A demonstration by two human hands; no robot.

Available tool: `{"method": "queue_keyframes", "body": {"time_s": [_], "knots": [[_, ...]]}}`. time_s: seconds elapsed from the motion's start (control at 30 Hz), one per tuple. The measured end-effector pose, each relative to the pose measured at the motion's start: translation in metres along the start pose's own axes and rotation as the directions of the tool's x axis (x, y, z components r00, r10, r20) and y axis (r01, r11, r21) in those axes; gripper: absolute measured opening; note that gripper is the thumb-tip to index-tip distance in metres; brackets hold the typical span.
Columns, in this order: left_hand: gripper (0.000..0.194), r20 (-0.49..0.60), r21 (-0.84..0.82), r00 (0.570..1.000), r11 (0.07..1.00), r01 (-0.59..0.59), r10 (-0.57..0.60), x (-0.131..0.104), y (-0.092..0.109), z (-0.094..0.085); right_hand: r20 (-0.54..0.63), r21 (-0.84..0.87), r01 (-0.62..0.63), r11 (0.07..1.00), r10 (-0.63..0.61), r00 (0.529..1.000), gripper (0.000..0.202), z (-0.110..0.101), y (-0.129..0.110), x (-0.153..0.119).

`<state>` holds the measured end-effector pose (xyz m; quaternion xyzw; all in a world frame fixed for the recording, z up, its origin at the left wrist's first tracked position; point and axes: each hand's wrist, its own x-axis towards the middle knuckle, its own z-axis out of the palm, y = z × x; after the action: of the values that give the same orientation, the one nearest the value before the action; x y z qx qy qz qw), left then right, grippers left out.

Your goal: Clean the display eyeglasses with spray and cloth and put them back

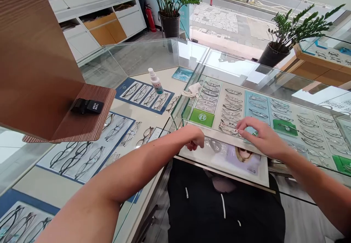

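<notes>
My right hand (257, 135) is over the case on the right. Its thumb and forefinger pinch the end of a pair of thin-framed eyeglasses (228, 128), at the near end of a column of similar frames. Closed and curled, my left hand (196, 139) is above the left part of the pulled-out drawer (263, 175), near a clear plastic bag (216, 146). What its fingers hold, if anything, is hidden. A green card (202, 117) with a white logo lies between the two hands, further back.
A spray bottle (155, 81) and a white cloth (192, 90) stand on the glass. More eyeglasses (82, 159) lie under the left counter. A brown wooden panel (35, 60) rises at left, with a small black device (87, 106) on its base. Potted plants (169, 20) are beyond.
</notes>
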<state>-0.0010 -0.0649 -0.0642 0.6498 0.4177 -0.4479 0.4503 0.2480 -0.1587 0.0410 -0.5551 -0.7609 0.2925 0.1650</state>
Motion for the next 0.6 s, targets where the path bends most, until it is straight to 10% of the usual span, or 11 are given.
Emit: {"method": "queue_keyframes", "body": {"time_s": [0.1,0.3,0.47,0.6], "knots": [[0.043,0.000,-0.007,1.000,1.000,0.004,-0.004,0.000,0.000,0.000,-0.210,-0.159,0.031,0.987,-0.065,0.975,0.018,-0.004,0.019,0.021],[0.047,-0.022,-0.021,1.000,1.000,-0.020,0.019,-0.002,0.000,-0.001,-0.269,-0.307,0.028,0.951,-0.114,0.956,0.018,0.013,0.049,0.041],[0.043,-0.009,-0.029,1.000,0.999,-0.029,0.029,-0.001,0.003,0.003,-0.330,-0.382,0.029,0.924,-0.166,0.929,0.020,0.012,0.020,0.024],[0.034,0.011,-0.003,1.000,1.000,-0.009,0.009,0.002,0.005,0.007,0.017,-0.193,0.128,0.973,-0.127,0.992,0.020,0.025,-0.013,-0.009]]}}
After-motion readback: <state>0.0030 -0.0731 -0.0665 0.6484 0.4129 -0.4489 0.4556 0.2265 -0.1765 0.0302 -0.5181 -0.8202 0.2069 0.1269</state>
